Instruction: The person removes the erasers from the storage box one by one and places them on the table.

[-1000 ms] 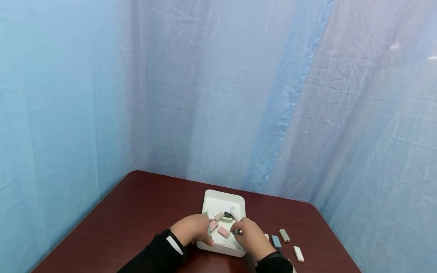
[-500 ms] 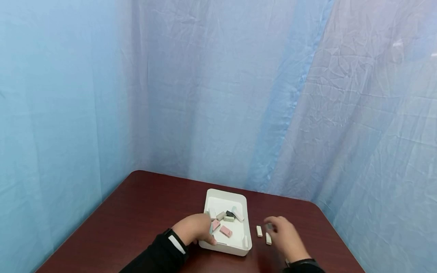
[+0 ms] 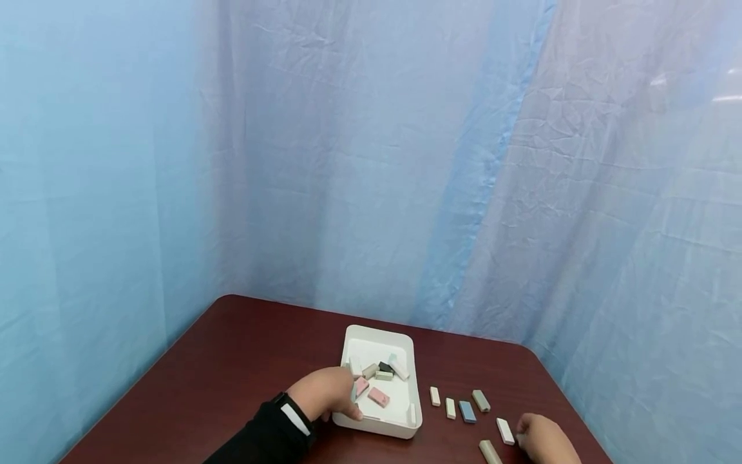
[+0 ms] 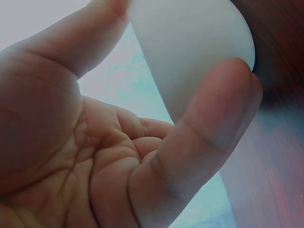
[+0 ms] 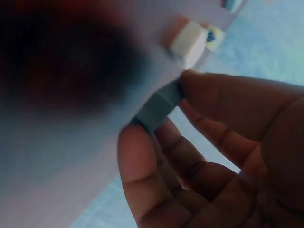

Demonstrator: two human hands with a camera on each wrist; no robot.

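Observation:
A white tray (image 3: 379, 428) stands mid-table in the head view, with several small blocks in it, pink, white, grey-green and dark. My left hand (image 3: 326, 393) holds the tray at its near left corner; the left wrist view shows the tray wall (image 4: 185, 42) between thumb and finger. Out at the right, my right hand (image 3: 546, 439) is low over the table. In the right wrist view its thumb and fingertip pinch a small grey-green block (image 5: 156, 110) by its ends. A white block (image 3: 505, 431) lies just left of that hand.
Right of the tray lie loose blocks: two small white ones, including this cream-white block (image 3: 435, 396), a blue block (image 3: 467, 412), a grey-green block (image 3: 481, 401) and a beige block (image 3: 489, 452). A blue curtain (image 3: 371, 193) hangs behind the dark red table (image 3: 261, 348).
My right hand has moved from over the tray out to the right, past the loose blocks, carrying the grey-green block. The left hand has stayed on the tray's corner.

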